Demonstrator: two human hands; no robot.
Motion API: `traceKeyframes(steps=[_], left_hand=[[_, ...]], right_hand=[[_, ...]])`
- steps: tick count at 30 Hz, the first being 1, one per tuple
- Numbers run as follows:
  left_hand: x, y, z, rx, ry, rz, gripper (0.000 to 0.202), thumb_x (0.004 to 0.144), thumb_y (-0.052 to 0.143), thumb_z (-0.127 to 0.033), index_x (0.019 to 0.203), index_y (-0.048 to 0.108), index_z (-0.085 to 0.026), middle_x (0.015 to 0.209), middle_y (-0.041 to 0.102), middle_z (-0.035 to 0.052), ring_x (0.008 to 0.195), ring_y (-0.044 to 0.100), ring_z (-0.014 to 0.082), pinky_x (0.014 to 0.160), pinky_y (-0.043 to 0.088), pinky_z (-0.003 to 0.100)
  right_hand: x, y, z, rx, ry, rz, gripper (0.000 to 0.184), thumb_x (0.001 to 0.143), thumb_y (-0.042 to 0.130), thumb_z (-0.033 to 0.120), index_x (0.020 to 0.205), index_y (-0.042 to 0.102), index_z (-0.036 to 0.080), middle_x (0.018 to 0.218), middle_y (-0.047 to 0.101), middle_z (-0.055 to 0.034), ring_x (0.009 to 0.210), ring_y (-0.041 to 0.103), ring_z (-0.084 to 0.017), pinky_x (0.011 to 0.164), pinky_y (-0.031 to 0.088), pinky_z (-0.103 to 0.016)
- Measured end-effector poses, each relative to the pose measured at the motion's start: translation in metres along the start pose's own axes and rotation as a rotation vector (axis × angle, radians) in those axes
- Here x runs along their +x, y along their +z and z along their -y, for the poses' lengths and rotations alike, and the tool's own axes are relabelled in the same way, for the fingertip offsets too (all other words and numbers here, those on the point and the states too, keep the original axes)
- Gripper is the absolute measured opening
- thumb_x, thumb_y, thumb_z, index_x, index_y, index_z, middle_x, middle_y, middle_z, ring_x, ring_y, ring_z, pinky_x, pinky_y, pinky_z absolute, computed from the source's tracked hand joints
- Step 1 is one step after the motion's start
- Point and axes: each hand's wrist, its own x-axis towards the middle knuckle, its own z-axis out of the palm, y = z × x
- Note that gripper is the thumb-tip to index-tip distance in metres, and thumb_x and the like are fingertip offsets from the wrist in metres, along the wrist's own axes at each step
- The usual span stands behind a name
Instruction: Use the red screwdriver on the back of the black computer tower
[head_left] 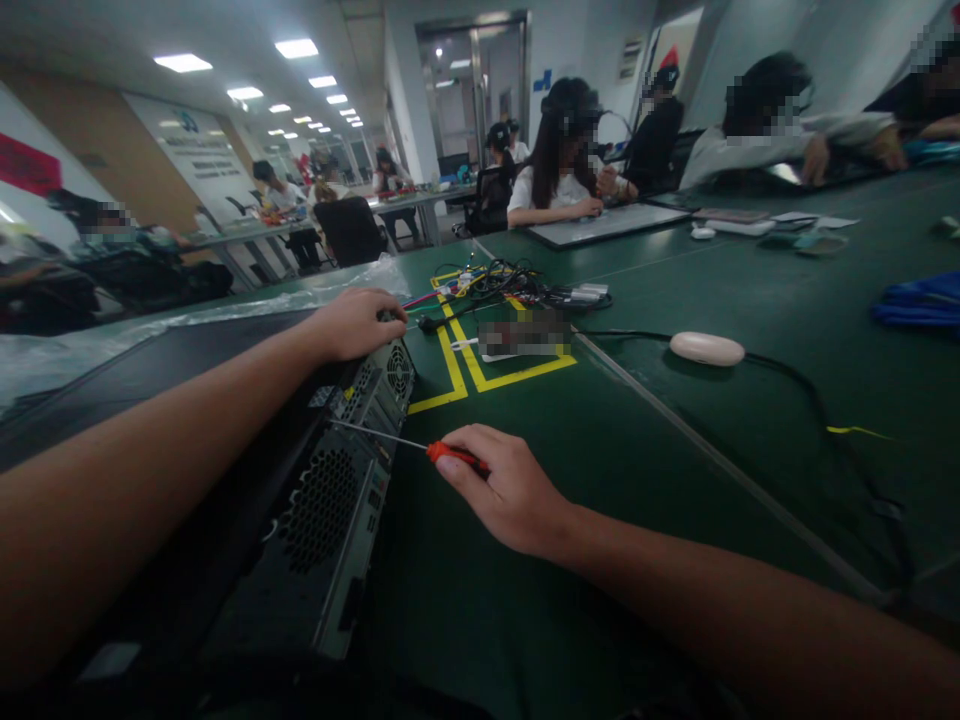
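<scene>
A black desktop computer case (pixel 251 590) lies on its side at the left, its grey rear panel with honeycomb vent, fan grille and ports facing right. Over the far rear corner of the case, my left hand (pixel 356 322) rests with its fingers bent round the edge. My right hand (pixel 502 487) is closed round the red handle of a screwdriver (pixel 436 452). The thin metal shaft points left, its tip at the upper edge of the rear panel. Whether the tip sits in a screw is too small to tell.
Beyond the case lie tangled cables (pixel 517 283) and a power strip (pixel 525 338) near yellow tape (pixel 517 377) on the green table (pixel 637 470). A white oval piece (pixel 706 348) sits on a black cord at right. Clear plastic sheeting (pixel 352 280) lies behind the case. Several people work further back.
</scene>
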Motion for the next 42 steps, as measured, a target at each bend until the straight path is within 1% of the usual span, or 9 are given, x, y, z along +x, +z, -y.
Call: traceKeyframes(steps=[3, 5, 7, 9, 13, 19, 25, 30, 42], left_hand=[[0.0001, 0.0000, -0.0002, -0.006, -0.002, 0.002, 0.043, 0.083, 0.049, -0.046, 0.098, 0.080, -0.021, 0.114, 0.078, 0.0117, 0.111, 0.069, 0.0311, 0.106, 0.051, 0.043], [0.0004, 0.0001, 0.0000, -0.006, -0.007, 0.004, 0.043, 0.084, 0.049, -0.047, 0.099, 0.080, -0.021, 0.113, 0.078, 0.0115, 0.111, 0.069, 0.0310, 0.106, 0.051, 0.043], [0.0008, 0.0000, 0.0003, 0.000, -0.006, 0.010, 0.044, 0.084, 0.048, -0.047, 0.099, 0.079, -0.021, 0.113, 0.078, 0.0116, 0.112, 0.069, 0.0304, 0.106, 0.051, 0.043], [0.0010, -0.0003, 0.0006, 0.006, -0.001, 0.020, 0.044, 0.085, 0.048, -0.047, 0.100, 0.079, -0.021, 0.113, 0.078, 0.0120, 0.112, 0.069, 0.0300, 0.106, 0.051, 0.042], [0.0010, -0.0008, 0.0008, 0.012, -0.001, 0.027, 0.045, 0.086, 0.047, -0.047, 0.101, 0.079, -0.020, 0.113, 0.078, 0.0127, 0.111, 0.069, 0.0301, 0.106, 0.051, 0.042], [0.0009, 0.0000, 0.0012, 0.021, 0.003, 0.019, 0.043, 0.085, 0.048, -0.045, 0.101, 0.078, -0.020, 0.117, 0.078, 0.0134, 0.112, 0.069, 0.0293, 0.108, 0.051, 0.043], [0.0011, -0.0001, 0.0006, 0.035, 0.015, 0.023, 0.047, 0.086, 0.047, -0.045, 0.104, 0.079, -0.016, 0.117, 0.077, 0.0159, 0.111, 0.070, 0.0306, 0.107, 0.051, 0.044], [0.0010, -0.0001, 0.0007, 0.050, 0.003, 0.025, 0.047, 0.088, 0.047, -0.044, 0.108, 0.080, -0.017, 0.120, 0.077, 0.0141, 0.112, 0.069, 0.0297, 0.108, 0.051, 0.044], [0.0007, -0.0002, 0.0000, 0.055, 0.003, 0.023, 0.050, 0.087, 0.046, -0.044, 0.110, 0.080, -0.015, 0.121, 0.077, 0.0171, 0.116, 0.069, 0.0315, 0.109, 0.051, 0.045]], right_hand=[[-0.0005, 0.0012, -0.0005, 0.014, 0.006, 0.015, 0.021, 0.109, 0.053, 0.030, 0.101, 0.069, 0.019, 0.091, 0.069, -0.0037, 0.084, 0.064, -0.019, 0.079, 0.048, -0.033], [-0.0014, 0.0019, -0.0002, 0.041, 0.035, 0.019, 0.013, 0.105, 0.060, 0.031, 0.108, 0.066, 0.019, 0.092, 0.069, -0.0025, 0.082, 0.065, -0.018, 0.077, 0.048, -0.032], [-0.0022, 0.0023, 0.0001, 0.052, 0.057, 0.009, 0.020, 0.099, 0.070, 0.031, 0.113, 0.061, 0.020, 0.093, 0.069, -0.0012, 0.081, 0.065, -0.018, 0.077, 0.048, -0.032], [-0.0025, 0.0026, 0.0002, 0.048, 0.059, -0.003, 0.023, 0.095, 0.074, 0.028, 0.110, 0.059, 0.021, 0.092, 0.068, -0.0005, 0.081, 0.064, -0.018, 0.076, 0.047, -0.032], [-0.0020, 0.0024, -0.0001, 0.055, 0.064, 0.006, 0.013, 0.097, 0.070, 0.025, 0.101, 0.058, 0.022, 0.089, 0.065, 0.0002, 0.077, 0.060, -0.017, 0.072, 0.045, -0.031], [-0.0008, 0.0015, -0.0008, 0.053, 0.077, 0.020, 0.010, 0.098, 0.068, 0.024, 0.101, 0.059, 0.021, 0.086, 0.063, 0.0008, 0.074, 0.058, -0.016, 0.071, 0.044, -0.031], [-0.0012, 0.0028, -0.0019, 0.046, 0.069, 0.024, 0.009, 0.098, 0.068, 0.023, 0.101, 0.060, 0.020, 0.086, 0.063, 0.0010, 0.074, 0.058, -0.016, 0.071, 0.044, -0.032], [-0.0011, 0.0024, -0.0019, 0.061, 0.068, 0.017, 0.009, 0.099, 0.067, 0.024, 0.101, 0.059, 0.020, 0.087, 0.063, 0.0008, 0.075, 0.059, -0.016, 0.070, 0.044, -0.031], [-0.0006, 0.0034, -0.0013, 0.018, 0.071, 0.023, 0.008, 0.098, 0.067, 0.024, 0.100, 0.061, 0.020, 0.086, 0.064, 0.0012, 0.076, 0.060, -0.016, 0.070, 0.042, -0.030]])
